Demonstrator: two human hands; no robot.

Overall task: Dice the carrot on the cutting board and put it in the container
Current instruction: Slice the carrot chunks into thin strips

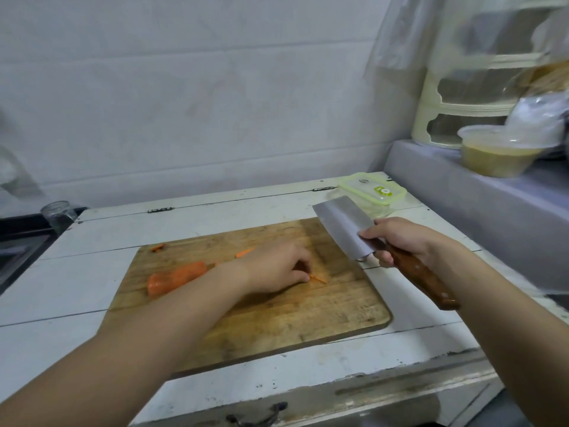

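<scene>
four carrot pieces [175,278], one knife [348,228], one container [372,192]

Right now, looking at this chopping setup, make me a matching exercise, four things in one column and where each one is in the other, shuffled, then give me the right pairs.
Things:
1. cleaver
2. big carrot piece
3. lidded container
4. thin carrot strip

Places:
A. far right corner of the white table, behind the cleaver
B. at the left hand's fingertips on the cutting board
C. held above the board's right edge in the right hand
D. lying on the board's left part

Pairs: 1-C, 2-D, 3-A, 4-B
</scene>
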